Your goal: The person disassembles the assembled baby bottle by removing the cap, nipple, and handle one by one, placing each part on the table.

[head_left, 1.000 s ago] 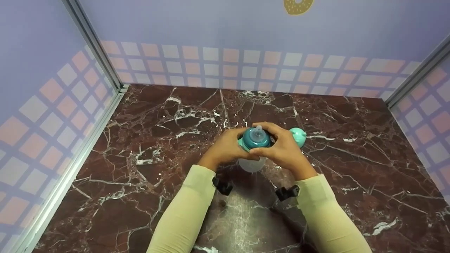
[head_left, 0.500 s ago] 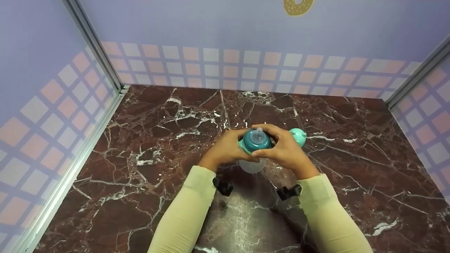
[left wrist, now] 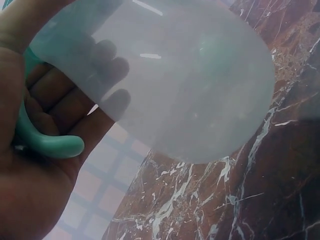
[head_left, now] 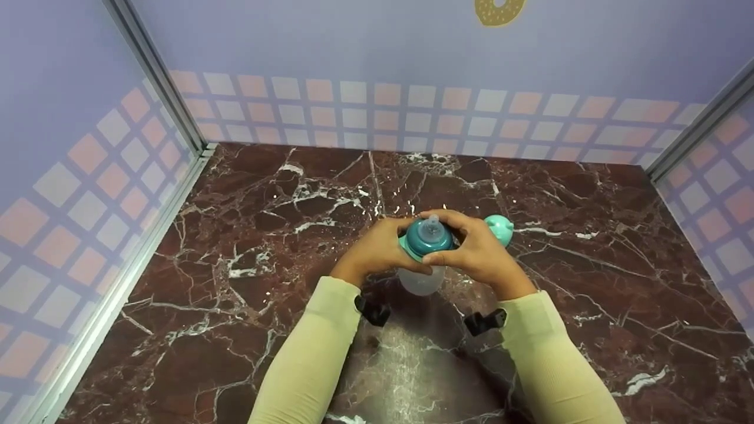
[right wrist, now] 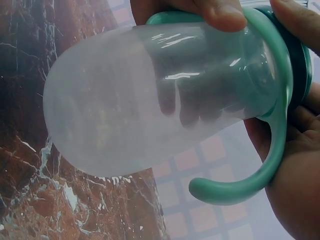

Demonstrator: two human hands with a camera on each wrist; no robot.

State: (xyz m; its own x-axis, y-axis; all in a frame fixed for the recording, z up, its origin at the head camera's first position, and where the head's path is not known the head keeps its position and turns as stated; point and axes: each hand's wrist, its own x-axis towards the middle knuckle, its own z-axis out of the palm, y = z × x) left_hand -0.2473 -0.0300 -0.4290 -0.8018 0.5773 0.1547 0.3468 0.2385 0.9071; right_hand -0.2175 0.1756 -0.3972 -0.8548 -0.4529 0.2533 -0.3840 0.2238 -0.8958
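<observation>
A baby bottle (head_left: 420, 282) with a frosted clear body hangs tilted between both hands in the head view. Around its neck runs a mint-green ring with curved handles (right wrist: 235, 191). Above this sits a teal collar (head_left: 425, 240), topped by a clear nipple (head_left: 433, 227). My left hand (head_left: 377, 247) grips the bottle's body near the neck, fingers wrapped behind it; one handle tip (left wrist: 60, 146) lies across the palm. My right hand (head_left: 480, 257) grips the teal collar with thumb and fingers. A mint-green domed cap (head_left: 500, 229) lies just beyond the right hand, partly hidden by it.
The dark red marbled tabletop (head_left: 318, 365) extends under and around the hands. A lilac wall (head_left: 341, 35) with pink and white squares stands behind, with side panels at left and right. Black camera mounts (head_left: 372, 311) sit on both wrists.
The bottle's base has swung slightly toward the person, so more of its body shows below the hands. Both hands keep their hold with only small shifts; the cap has not moved.
</observation>
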